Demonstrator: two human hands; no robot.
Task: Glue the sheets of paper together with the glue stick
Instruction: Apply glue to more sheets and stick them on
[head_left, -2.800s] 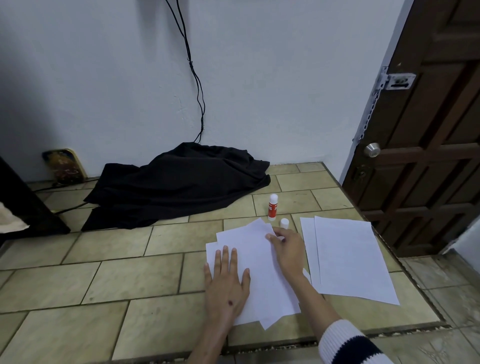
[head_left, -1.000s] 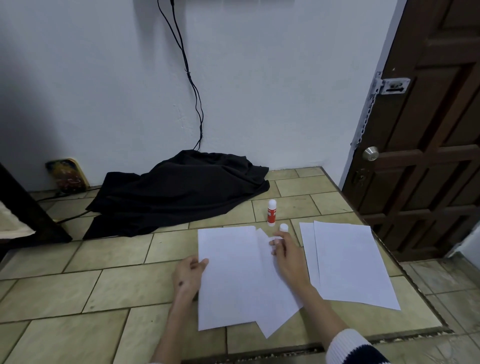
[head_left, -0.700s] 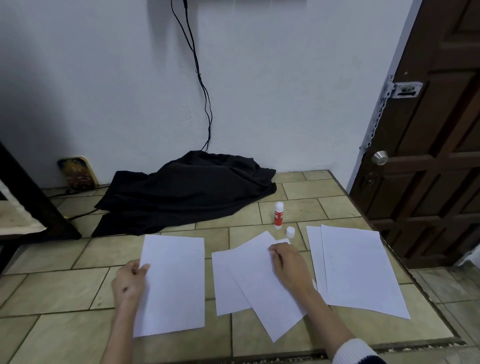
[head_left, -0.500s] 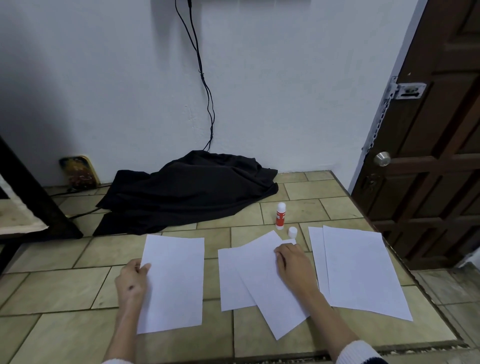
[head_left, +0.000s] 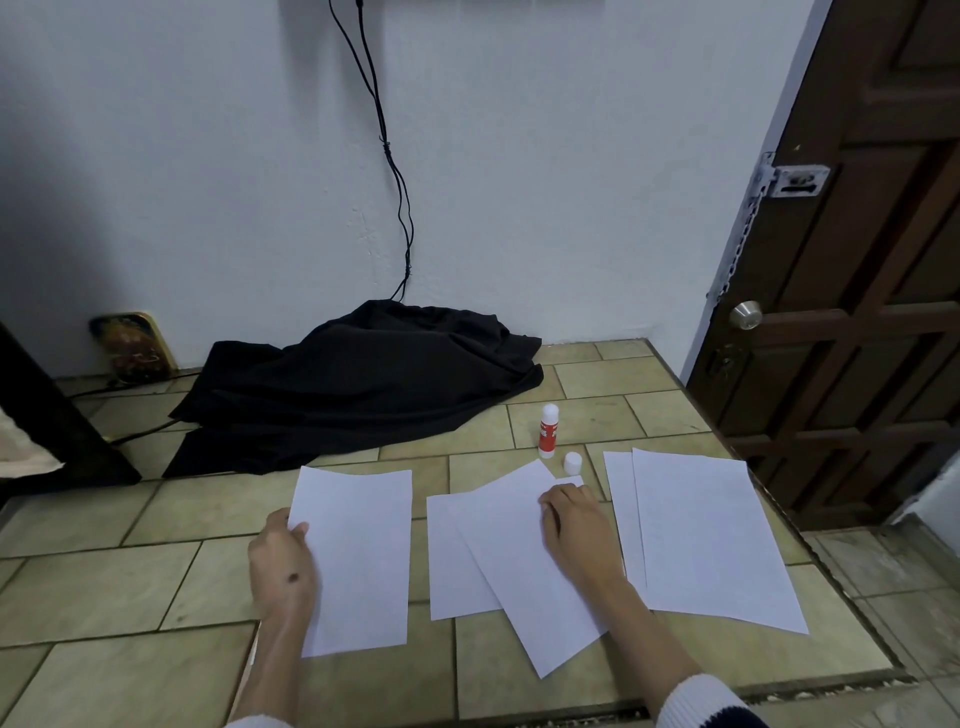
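Left hand (head_left: 283, 564) pinches the single sheet (head_left: 356, 553) at its nine o'clock edge; right hand (head_left: 574, 530) rests flat, open, on the overlapped sheets (head_left: 514, 561). Paper's light and floppy, likely slippery on tile, so pin it near the edge.

— What is the person wearing?
— A knitted top. The right sleeve (head_left: 709, 704) has a white ribbed cuff with a dark navy band behind it, pushed up so the forearm is bare.
— And the left side?
— Only a sliver of white cuff (head_left: 258, 722) shows at the bottom edge. Both hands are bare: no rings, no watch.
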